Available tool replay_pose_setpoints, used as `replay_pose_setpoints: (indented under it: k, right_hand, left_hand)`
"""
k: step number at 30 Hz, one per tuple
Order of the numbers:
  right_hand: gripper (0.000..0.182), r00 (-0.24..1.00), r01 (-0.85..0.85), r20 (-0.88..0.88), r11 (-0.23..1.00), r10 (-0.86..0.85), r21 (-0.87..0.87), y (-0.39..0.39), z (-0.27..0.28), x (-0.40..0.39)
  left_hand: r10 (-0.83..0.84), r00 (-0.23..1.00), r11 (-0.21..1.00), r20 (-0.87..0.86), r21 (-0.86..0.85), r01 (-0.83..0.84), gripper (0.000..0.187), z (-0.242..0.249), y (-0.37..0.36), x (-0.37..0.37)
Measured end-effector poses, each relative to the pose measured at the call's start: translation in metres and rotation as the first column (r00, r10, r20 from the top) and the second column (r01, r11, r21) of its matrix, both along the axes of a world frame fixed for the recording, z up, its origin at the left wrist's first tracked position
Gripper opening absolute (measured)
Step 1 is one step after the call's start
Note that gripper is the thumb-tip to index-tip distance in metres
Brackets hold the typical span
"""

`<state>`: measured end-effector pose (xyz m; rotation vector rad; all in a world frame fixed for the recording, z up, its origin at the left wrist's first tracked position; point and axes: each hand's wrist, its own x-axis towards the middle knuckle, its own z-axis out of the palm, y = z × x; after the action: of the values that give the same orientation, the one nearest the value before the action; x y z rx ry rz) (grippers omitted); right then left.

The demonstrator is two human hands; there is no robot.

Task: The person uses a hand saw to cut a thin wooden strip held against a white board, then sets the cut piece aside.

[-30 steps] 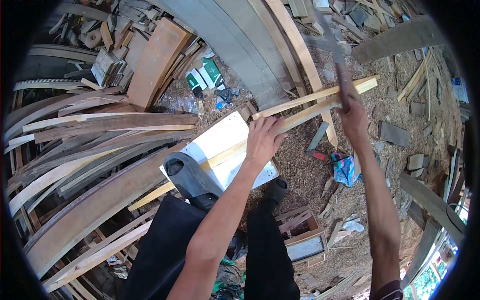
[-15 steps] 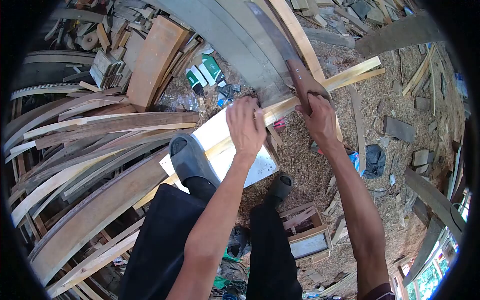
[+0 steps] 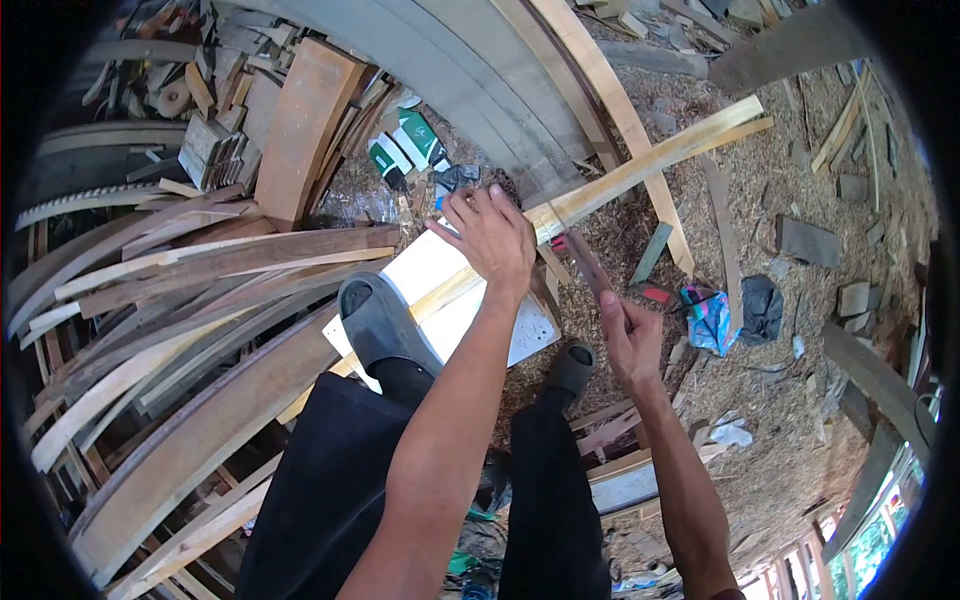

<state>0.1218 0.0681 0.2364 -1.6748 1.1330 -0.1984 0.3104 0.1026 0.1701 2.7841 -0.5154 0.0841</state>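
A long pale wooden strip point(image 3: 665, 157) runs diagonally over a white board point(image 3: 520, 335). My left hand point(image 3: 492, 238) is pressed down on the strip near the board's upper edge, fingers curled over it. To its right, my right hand point(image 3: 632, 338) is wrapped round the brown wooden handle of a handsaw point(image 3: 588, 265). The saw points up toward the strip, just right of my left hand. Its blade is seen nearly edge-on and hardly shows. My foot in a dark clog point(image 3: 375, 318) presses on the strip further down the board.
Curved planks point(image 3: 215, 262) are stacked at the left, and wide grey boards point(image 3: 440, 70) lie ahead. Green-and-white boxes point(image 3: 418, 135) sit beyond the board. Sawdust, offcuts and a blue bag point(image 3: 710, 322) cover the ground at right. A wooden frame point(image 3: 620, 480) lies behind my other foot.
My right hand has pulled the saw back toward me, its handle moving from beyond the strip to the near side. My left hand stays on the strip, its fingers now more spread.
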Motion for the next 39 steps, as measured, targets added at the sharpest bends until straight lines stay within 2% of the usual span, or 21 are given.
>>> replay_pose_setpoints:
  k: [2,3,5,8,11,14,18,20,23,27,29,32,35,39]
  right_hand:
    - [0.049,0.998,0.051,0.036,0.993,-0.055,0.104,0.007,-0.001,-0.005]
    - [0.049,0.997,0.061,0.035,0.992,-0.065,0.108,0.006,0.003,-0.008]
    - [0.047,0.999,-0.009,0.041,0.999,0.007,0.044,0.003,0.013,-0.009]
    - [0.046,0.997,-0.061,0.057,0.998,0.060,0.013,0.003,0.018,-0.019]
    - [0.045,0.988,-0.100,0.108,0.991,0.109,-0.085,0.008,0.014,-0.027]
    - [0.044,0.991,-0.091,0.091,0.992,0.099,-0.090,0.015,0.010,-0.028]
    - [0.044,0.993,-0.090,0.069,0.995,0.093,-0.049,0.018,0.013,-0.031]
    - [0.045,0.993,-0.103,0.050,0.994,0.104,-0.024,0.015,0.010,-0.036]
    - [0.044,0.994,-0.106,0.024,0.994,0.106,-0.006,0.015,0.002,-0.039]
    - [0.042,0.998,-0.062,-0.024,0.998,0.063,0.016,0.014,0.011,-0.012]
    - [0.040,0.999,-0.038,-0.032,0.999,0.038,0.000,0.017,0.013,0.000]
    - [0.037,0.999,-0.037,0.033,0.999,0.038,-0.032,0.024,0.008,-0.016]
    - [0.034,0.998,-0.059,0.035,0.998,0.059,-0.014,0.030,0.005,-0.048]
    - [0.033,0.997,-0.077,0.004,0.997,0.077,0.008,0.028,0.002,-0.049]
  left_hand:
    - [-0.336,0.939,0.923,0.078,-0.173,0.344,0.027,0.006,0.014,-0.003]
    - [-0.345,0.936,0.920,0.076,-0.170,0.353,0.027,0.009,0.020,-0.002]
    - [-0.605,0.762,0.795,-0.231,-0.222,0.564,0.024,0.012,0.030,0.004]
    - [-0.638,0.740,0.770,-0.211,-0.153,0.620,0.022,0.016,0.030,0.005]
    - [-0.604,0.757,0.797,-0.251,-0.181,0.576,0.020,0.017,0.029,0.003]
    - [-0.605,0.751,0.795,-0.265,-0.148,0.588,0.019,0.018,0.030,0.004]
    - [-0.608,0.756,0.791,-0.243,-0.097,0.604,0.019,0.015,0.030,0.002]
    - [-0.610,0.764,0.792,-0.209,-0.175,0.585,0.016,0.012,0.030,0.002]
    - [-0.604,0.771,0.797,-0.202,-0.166,0.581,0.014,0.014,0.028,0.000]
    - [-0.611,0.758,0.791,-0.229,-0.159,0.590,0.014,0.011,0.028,0.002]
    - [-0.634,0.755,0.773,-0.168,-0.118,0.623,0.013,0.008,0.030,0.002]
    - [-0.641,0.751,0.768,-0.162,-0.141,0.625,0.012,0.007,0.029,0.002]
    - [-0.623,0.766,0.781,-0.160,-0.186,0.596,0.012,0.011,0.028,0.001]
    - [-0.624,0.768,0.778,-0.146,-0.205,0.593,0.009,0.008,0.028,0.000]
